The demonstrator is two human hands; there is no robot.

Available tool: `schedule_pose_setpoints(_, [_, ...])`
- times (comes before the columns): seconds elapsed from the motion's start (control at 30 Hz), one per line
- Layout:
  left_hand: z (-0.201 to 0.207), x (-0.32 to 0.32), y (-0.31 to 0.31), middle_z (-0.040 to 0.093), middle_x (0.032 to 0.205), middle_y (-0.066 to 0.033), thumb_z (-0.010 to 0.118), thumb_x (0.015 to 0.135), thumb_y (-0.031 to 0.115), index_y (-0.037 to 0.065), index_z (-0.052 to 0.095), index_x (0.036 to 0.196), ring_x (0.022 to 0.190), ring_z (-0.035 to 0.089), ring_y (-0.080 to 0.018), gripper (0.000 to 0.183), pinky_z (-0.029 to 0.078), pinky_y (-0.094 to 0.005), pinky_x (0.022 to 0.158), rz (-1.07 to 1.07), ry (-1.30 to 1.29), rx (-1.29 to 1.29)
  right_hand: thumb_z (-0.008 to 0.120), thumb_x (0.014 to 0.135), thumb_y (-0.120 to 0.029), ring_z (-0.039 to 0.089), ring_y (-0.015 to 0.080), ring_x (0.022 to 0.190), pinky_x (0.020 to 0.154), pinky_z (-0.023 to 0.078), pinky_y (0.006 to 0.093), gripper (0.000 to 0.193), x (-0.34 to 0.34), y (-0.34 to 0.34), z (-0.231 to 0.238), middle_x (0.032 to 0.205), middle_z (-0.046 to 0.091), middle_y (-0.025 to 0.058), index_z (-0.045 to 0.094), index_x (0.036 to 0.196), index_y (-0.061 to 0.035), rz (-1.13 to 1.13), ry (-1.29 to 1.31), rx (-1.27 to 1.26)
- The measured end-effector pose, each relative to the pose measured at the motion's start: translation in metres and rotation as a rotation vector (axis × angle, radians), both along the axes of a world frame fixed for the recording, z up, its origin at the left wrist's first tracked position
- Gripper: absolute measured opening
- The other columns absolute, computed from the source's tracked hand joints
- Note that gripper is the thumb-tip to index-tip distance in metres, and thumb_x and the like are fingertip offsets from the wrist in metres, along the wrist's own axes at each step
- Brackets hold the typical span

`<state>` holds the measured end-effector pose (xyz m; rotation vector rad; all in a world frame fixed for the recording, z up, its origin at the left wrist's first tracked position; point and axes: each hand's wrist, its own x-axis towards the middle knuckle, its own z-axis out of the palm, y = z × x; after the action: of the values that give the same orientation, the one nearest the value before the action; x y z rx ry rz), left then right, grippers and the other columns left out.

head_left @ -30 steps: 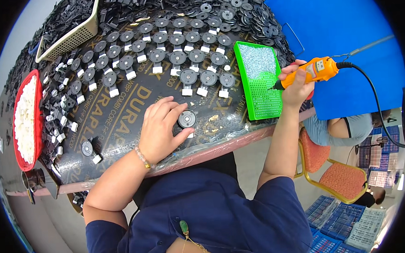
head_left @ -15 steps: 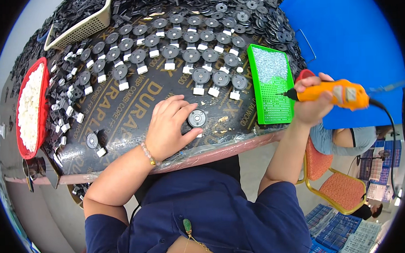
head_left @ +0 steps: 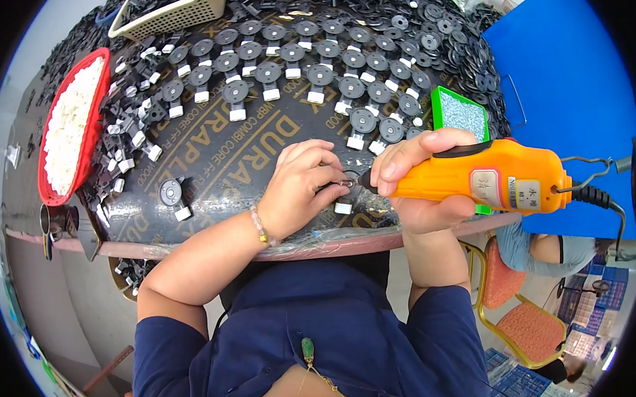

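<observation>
My right hand [head_left: 425,183] is wrapped round an orange electric screwdriver [head_left: 484,180], which lies nearly level with its tip pointing left. The tip meets a small black part with a round disc and a white end [head_left: 343,208] on the table near its front edge. My left hand [head_left: 300,188] has its thumb and fingers closed on that part beside the tip, hiding most of the disc. Farther left lies a similar black disc part [head_left: 171,193] with a white end. Just beyond my right hand, a green tray [head_left: 437,109] holding small silvery pieces is partly covered.
Rows of similar disc parts [head_left: 268,73] spread across the dark table. A red basket [head_left: 93,148] of white pieces stands left, and a beige basket [head_left: 182,17] at the back. Loose black discs [head_left: 461,57] pile up back right, near a blue panel [head_left: 561,81]. The screwdriver's cord [head_left: 617,221] hangs right.
My right hand has brought the screwdriver left from over the green tray to the part at my left hand. My left fingers have closed on that part. The whole view has shifted.
</observation>
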<state>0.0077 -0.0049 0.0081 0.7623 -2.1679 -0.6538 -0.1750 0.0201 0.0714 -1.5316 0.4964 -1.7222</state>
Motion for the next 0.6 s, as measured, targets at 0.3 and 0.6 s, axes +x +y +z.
schedule_pose_setpoints(0.3, [-0.0013, 0.0006, -0.0003, 0.064, 0.095, 0.0023, 0.079, 0.075, 0.017, 0.015, 0.073, 0.082, 0.115, 0.055, -0.0251, 0.009, 0.037, -0.0414, 0.098, 0.034, 0.012, 0.108, 0.049, 0.084, -0.076, 0.057, 0.0165, 0.054, 0.052, 0.051, 0.0308, 0.074, 0.0037, -0.0015, -0.0056, 0.078, 0.063, 0.0104, 0.042, 0.117, -0.0093, 0.008, -0.049, -0.003])
schedule_pose_setpoints(0.6, [0.0028, 0.0016, 0.0026, 0.063, 0.1, 0.0022, 0.08, 0.071, 0.011, 0.015, 0.074, 0.084, 0.116, 0.054, -0.0252, 0.015, 0.038, -0.0403, 0.098, 0.068, -0.037, 0.103, 0.062, 0.08, -0.069, 0.061, 0.018, 0.06, 0.061, 0.055, 0.0306, 0.078, 0.0081, 0.0029, -0.0032, 0.078, 0.063, 0.0125, 0.042, 0.114, -0.0024, 0.024, -0.126, 0.075])
